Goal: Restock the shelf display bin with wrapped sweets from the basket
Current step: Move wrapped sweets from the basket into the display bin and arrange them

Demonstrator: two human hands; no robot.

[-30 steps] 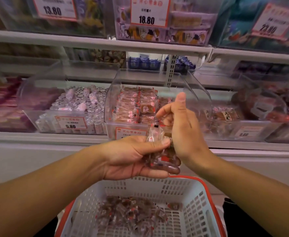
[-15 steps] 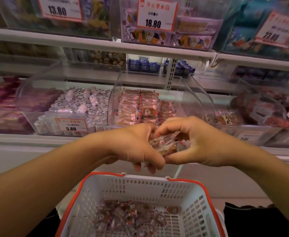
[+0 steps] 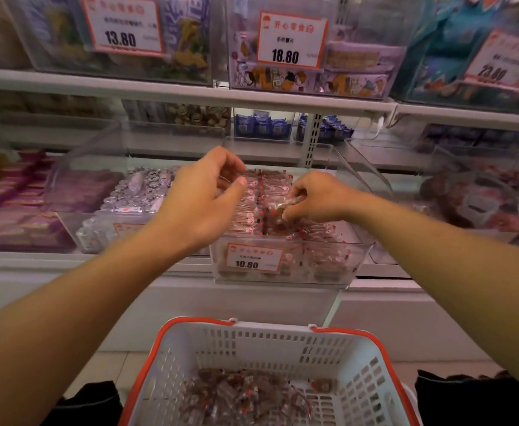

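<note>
A clear shelf display bin [image 3: 356,259] with a 10.80 price tag holds rows of red and clear wrapped sweets [image 3: 253,207]. My right hand [image 3: 316,196] is inside the bin over the right rows and pinches a few wrapped sweets [image 3: 282,207] in its fingertips. My left hand [image 3: 204,195] hovers over the bin's left side with fingers loosely curled; a clear wrapper seems to sit at its fingertips, blurred. Below, a white basket with a red rim [image 3: 196,325] holds a pile of loose wrapped sweets [image 3: 245,395].
Neighbouring clear bins hold silver sweets [image 3: 135,195] on the left and dark red packs [image 3: 479,204] on the right. The shelf above carries bins with price tags 13.80 [image 3: 121,38] and 18.80 [image 3: 285,55]. A white shelf edge [image 3: 67,262] runs in front.
Both hands have moved up and forward from above the basket into the display bin. They have separated, the right carrying sweets to the bin's right side, the left going over the left rows.
</note>
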